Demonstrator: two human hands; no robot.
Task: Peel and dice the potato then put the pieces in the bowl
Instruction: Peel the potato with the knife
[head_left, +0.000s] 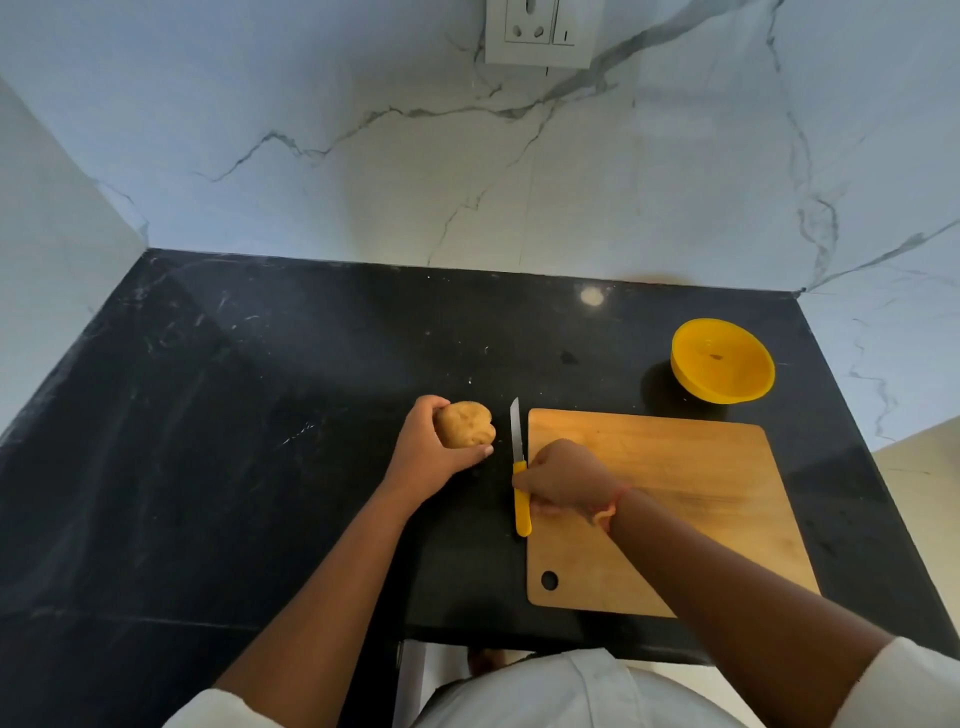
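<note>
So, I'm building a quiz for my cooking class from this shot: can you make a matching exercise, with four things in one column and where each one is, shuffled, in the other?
Things
1. potato
2. knife
3. bowl
4. cutting board

Places
A. far right of the counter, beyond the board
B. gripped in the left hand
C. flat on the counter, under the right forearm
D. beside the board's left edge, handle in the right hand

Pairs: 1-B; 2-D; 3-A; 4-C
</note>
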